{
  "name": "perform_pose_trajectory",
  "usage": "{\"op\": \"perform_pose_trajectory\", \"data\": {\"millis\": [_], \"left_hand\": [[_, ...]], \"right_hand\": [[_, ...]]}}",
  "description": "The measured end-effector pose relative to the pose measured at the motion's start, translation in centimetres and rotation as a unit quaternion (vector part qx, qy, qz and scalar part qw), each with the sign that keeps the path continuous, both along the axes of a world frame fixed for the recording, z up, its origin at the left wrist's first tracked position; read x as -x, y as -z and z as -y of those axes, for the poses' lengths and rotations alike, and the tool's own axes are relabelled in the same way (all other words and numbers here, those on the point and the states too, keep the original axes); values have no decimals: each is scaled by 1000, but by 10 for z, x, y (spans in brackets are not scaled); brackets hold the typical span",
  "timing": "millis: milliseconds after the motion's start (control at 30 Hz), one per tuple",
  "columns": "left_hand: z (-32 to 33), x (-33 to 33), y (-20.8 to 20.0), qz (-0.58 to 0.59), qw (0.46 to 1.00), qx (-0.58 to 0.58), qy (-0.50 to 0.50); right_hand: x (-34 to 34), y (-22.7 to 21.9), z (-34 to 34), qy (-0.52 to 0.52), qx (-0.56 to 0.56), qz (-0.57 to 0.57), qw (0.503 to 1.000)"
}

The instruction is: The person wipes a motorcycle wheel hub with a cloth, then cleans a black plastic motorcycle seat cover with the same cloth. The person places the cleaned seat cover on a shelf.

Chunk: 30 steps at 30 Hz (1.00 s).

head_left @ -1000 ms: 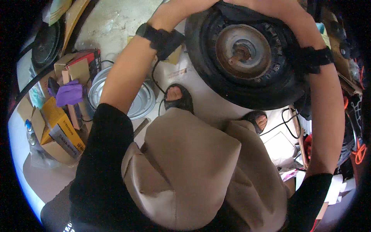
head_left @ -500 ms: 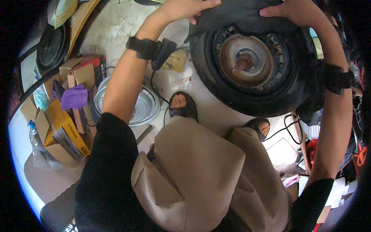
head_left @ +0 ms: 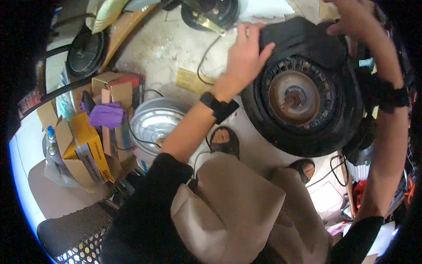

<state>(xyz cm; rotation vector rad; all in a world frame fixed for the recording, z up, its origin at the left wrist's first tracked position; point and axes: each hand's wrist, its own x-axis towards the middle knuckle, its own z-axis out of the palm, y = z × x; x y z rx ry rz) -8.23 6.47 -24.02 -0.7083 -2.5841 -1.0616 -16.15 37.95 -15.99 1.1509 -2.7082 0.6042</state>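
A black tyre [head_left: 268, 132] on a dark wheel lies before my feet, with a rusty hub [head_left: 293, 97] and a short shaft at its middle. A loose black rubber piece [head_left: 303, 42] covers the far part of the wheel. My left hand [head_left: 248, 55] grips its left end, with the thumb on top and the fingers bent over the edge. At its right end is my right hand [head_left: 354, 22], slightly blurred, with thumb and forefinger apart and the thumb by the rubber. Part of that hand is cut off by the upper edge.
Left of my feet lies a silver wheel hub [head_left: 154, 121] with a cable. Opened cardboard boxes [head_left: 90, 149] and a purple cloth [head_left: 106, 115] are farther left. A flat yellow-brown card [head_left: 191, 80] lies on the floor, and another black wheel part [head_left: 211, 13] is beyond it.
The view has shifted, so the wheel shows lower. My left hand has come down onto the rubber's left end. My right hand has its fingers more spread.
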Motion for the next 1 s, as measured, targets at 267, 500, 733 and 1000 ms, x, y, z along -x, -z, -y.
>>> {"op": "perform_pose_trajectory", "data": {"millis": [267,500,733,1000], "left_hand": [[-6,-2,-9,34,994,64,88],[0,0,20,150,987,52,-7],[18,-16,23,194,977,79,-47],[27,-59,32,185,975,46,-109]], "right_hand": [[-46,21,95,98,14,101,990],[-48,37,83,130,-33,98,986],[-46,26,124,156,-225,171,946],[-31,32,155,92,-276,231,928]]}}
